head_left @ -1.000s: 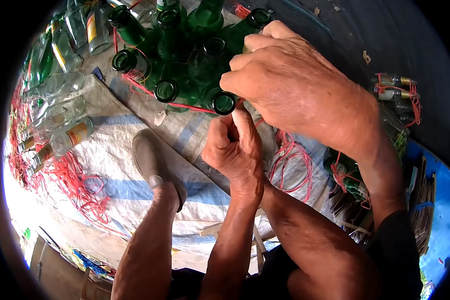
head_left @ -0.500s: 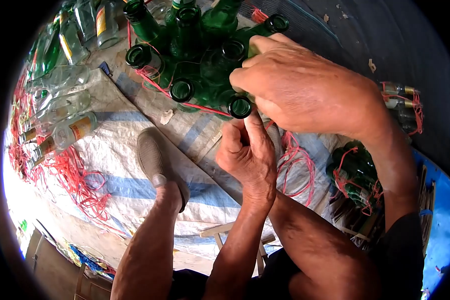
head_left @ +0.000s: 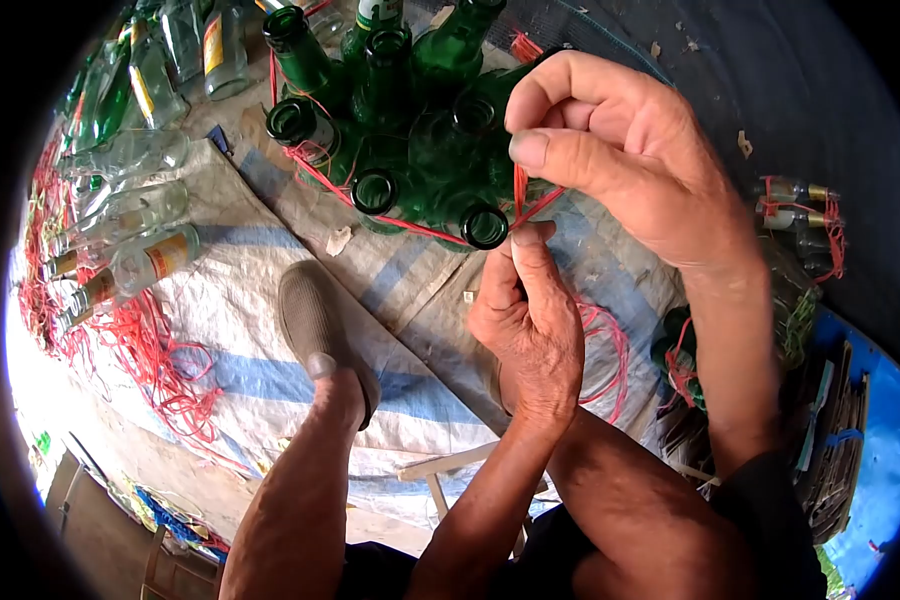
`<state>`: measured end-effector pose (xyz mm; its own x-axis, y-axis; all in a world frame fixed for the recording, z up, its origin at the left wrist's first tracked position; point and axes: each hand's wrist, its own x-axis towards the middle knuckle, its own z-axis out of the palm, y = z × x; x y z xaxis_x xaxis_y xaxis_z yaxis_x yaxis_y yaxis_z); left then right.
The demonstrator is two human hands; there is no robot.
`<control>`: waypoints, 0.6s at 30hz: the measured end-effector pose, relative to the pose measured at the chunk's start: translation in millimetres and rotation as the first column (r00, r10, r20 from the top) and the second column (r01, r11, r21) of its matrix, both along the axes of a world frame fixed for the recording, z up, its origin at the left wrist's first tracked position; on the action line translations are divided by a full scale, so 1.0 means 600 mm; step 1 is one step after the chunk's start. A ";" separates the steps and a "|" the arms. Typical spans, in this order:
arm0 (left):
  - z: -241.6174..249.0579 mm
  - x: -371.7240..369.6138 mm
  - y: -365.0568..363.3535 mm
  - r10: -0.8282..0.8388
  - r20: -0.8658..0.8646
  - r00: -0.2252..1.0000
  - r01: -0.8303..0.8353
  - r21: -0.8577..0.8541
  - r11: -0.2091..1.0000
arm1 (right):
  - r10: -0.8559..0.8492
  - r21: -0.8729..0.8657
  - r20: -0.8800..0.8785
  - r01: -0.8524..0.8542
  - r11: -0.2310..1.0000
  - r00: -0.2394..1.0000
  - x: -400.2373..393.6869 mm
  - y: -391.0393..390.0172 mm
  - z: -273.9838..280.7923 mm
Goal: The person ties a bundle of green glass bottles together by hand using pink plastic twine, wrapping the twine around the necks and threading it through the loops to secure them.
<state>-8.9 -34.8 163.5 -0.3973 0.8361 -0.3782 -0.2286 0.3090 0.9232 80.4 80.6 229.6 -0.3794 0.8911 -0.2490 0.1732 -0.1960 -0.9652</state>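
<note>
Red twine (head_left: 519,190) now rises into pinching right fingers (head_left: 531,150); left fingers (head_left: 536,268) pinch it beside green bottle (head_left: 470,214).

The head camera looks forward and steeply down from above the person's legs (head_left: 295,490), facing the bottles (head_left: 400,130) from close by. Its wide, round-edged view spreads well past the bottles to either side, with the left hand (head_left: 532,325) on their near side and the right hand (head_left: 635,170), closer to the lens, at their right.
</note>
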 end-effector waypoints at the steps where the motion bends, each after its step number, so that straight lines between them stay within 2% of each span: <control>1: 0.003 0.001 0.001 -0.005 0.012 1.000 0.005 -0.004 1.000 | -0.053 -0.012 -0.038 0.052 0.999 0.998 -0.001 -0.003 -0.003; 5: 0.007 0.002 0.005 -0.007 0.061 0.998 0.009 -0.031 0.999 | -0.210 0.028 -0.132 0.215 0.976 0.969 -0.009 -0.015 -0.018; 8: 0.005 0.006 0.008 0.014 0.071 0.997 -0.013 -0.016 1.000 | -0.289 0.098 -0.130 0.302 0.948 0.949 -0.021 -0.026 -0.017; 11: 0.004 0.007 0.010 0.030 0.092 0.995 -0.027 -0.030 0.999 | -0.312 0.142 -0.162 0.335 0.931 0.936 -0.023 -0.030 -0.032; 14: 0.002 0.007 0.013 0.038 0.132 0.991 -0.033 -0.037 0.999 | -0.309 0.285 -0.130 0.334 0.898 0.942 -0.029 -0.032 -0.047; 18: -0.004 0.010 0.014 0.048 0.134 0.990 -0.048 -0.002 0.999 | -0.272 0.373 -0.042 0.267 0.889 0.961 -0.024 -0.031 -0.053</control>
